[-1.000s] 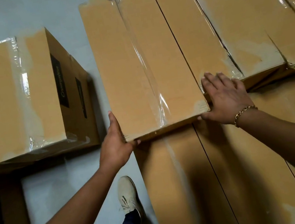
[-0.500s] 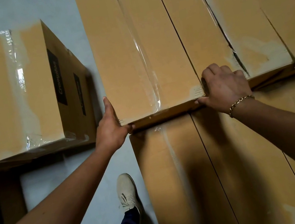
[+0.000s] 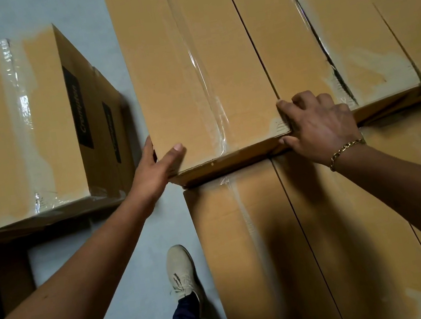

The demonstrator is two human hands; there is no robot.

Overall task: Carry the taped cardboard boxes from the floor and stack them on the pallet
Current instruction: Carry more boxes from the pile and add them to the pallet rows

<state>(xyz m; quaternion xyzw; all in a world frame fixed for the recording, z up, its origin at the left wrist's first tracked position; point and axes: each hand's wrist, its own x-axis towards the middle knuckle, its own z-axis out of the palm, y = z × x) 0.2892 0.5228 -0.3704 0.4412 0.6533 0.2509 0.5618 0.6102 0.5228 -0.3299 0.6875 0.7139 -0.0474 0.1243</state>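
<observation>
My left hand [image 3: 155,168] grips near-left corner of taped cardboard box [image 3: 198,77], thumb on top. My right hand [image 3: 321,127] grips near-right corner, fingers curled. Box sits on lower box [image 3: 247,250], flush against neighbour box [image 3: 280,36].

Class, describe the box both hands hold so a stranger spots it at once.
Find the stack of long boxes on the right. Take its upper layer's leftmost box. Only it has a left hand and right hand on its near corners.

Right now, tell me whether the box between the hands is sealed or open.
Sealed: clear tape runs down the top seam of the box; flaps lie flat.
</observation>
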